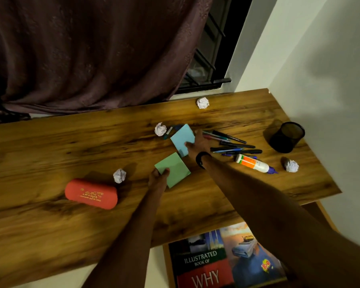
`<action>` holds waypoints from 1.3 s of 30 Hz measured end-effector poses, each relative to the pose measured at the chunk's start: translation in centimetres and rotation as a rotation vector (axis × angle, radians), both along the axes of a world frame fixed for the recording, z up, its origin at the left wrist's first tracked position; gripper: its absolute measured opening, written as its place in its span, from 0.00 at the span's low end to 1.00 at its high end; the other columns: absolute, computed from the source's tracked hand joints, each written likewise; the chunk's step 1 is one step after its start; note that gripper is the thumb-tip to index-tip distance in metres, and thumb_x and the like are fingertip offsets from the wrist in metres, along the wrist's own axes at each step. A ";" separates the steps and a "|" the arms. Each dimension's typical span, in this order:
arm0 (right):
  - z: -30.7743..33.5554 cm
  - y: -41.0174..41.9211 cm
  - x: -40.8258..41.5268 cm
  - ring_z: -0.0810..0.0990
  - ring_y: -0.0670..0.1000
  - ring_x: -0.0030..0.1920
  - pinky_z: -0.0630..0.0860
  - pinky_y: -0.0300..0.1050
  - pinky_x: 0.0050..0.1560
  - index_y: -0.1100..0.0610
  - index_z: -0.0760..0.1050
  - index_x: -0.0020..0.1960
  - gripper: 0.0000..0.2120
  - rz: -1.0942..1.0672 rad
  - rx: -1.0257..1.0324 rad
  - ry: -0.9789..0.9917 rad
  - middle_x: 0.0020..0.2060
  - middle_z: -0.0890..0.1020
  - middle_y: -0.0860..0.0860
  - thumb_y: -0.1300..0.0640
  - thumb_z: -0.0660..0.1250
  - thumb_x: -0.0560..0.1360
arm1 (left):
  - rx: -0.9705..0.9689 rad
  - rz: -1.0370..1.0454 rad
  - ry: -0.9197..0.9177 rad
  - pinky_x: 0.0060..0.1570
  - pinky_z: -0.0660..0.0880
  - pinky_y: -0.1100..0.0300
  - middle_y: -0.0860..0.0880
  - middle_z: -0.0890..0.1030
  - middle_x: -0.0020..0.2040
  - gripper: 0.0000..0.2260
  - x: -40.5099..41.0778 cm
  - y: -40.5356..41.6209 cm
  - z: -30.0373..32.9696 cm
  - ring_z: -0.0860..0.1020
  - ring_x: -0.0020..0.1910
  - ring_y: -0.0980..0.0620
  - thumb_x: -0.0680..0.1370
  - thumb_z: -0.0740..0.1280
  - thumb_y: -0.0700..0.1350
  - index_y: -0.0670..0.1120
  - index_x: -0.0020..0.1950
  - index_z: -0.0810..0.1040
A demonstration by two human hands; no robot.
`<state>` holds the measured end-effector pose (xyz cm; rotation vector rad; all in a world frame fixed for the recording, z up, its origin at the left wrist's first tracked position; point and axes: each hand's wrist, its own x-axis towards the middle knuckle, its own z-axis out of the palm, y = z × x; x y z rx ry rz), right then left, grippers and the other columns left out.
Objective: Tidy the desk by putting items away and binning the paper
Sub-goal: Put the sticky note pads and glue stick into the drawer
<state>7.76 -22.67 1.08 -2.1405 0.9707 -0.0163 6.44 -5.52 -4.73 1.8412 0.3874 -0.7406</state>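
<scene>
On the wooden desk my left hand grips the near corner of a green sticky-note pad. Just beyond it my right hand pinches the right edge of a blue sticky-note pad, which looks tilted up off the desk. Several crumpled paper balls lie about: one at the back, one left of the blue pad, one by the red case, one at the right. Several pens lie loose to the right of my right hand.
A red hard case lies at the left front. A glue bottle lies below the pens. A black mesh pen cup stands at the right by the wall. A picture book lies on a lower surface in front. A curtain hangs behind.
</scene>
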 end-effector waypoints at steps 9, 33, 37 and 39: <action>3.2 -1.3 -10.6 0.77 0.54 0.55 0.77 0.46 0.46 0.58 0.68 0.64 0.18 -0.078 0.733 -0.388 0.58 0.78 0.56 0.66 0.67 0.76 | -0.311 0.140 0.142 0.50 0.74 0.48 0.37 0.72 0.69 0.19 -4.8 -2.7 5.0 0.74 0.63 0.38 0.81 0.61 0.43 0.42 0.72 0.66; -1.2 -19.4 -45.0 0.74 0.60 0.64 0.73 0.56 0.62 0.60 0.58 0.72 0.29 -0.042 0.693 -0.033 0.66 0.72 0.59 0.64 0.68 0.76 | -0.138 -0.259 0.074 0.46 0.76 0.52 0.38 0.78 0.61 0.15 -38.8 -20.9 6.2 0.78 0.56 0.42 0.81 0.63 0.45 0.39 0.65 0.71; -3.8 -21.5 -47.9 0.71 0.63 0.66 0.70 0.59 0.66 0.61 0.55 0.74 0.31 -0.059 0.514 0.106 0.68 0.71 0.62 0.64 0.66 0.76 | 0.140 -0.549 -0.044 0.46 0.74 0.53 0.46 0.78 0.45 0.06 -40.3 -20.9 4.2 0.77 0.44 0.49 0.79 0.66 0.49 0.47 0.48 0.71; -5.0 -21.8 -48.5 0.71 0.63 0.66 0.70 0.60 0.66 0.59 0.51 0.76 0.34 -0.003 0.452 0.194 0.68 0.69 0.62 0.64 0.65 0.76 | 0.204 -0.664 -0.120 0.42 0.74 0.58 0.50 0.73 0.37 0.10 -40.7 -21.1 3.3 0.72 0.35 0.55 0.79 0.66 0.45 0.51 0.40 0.68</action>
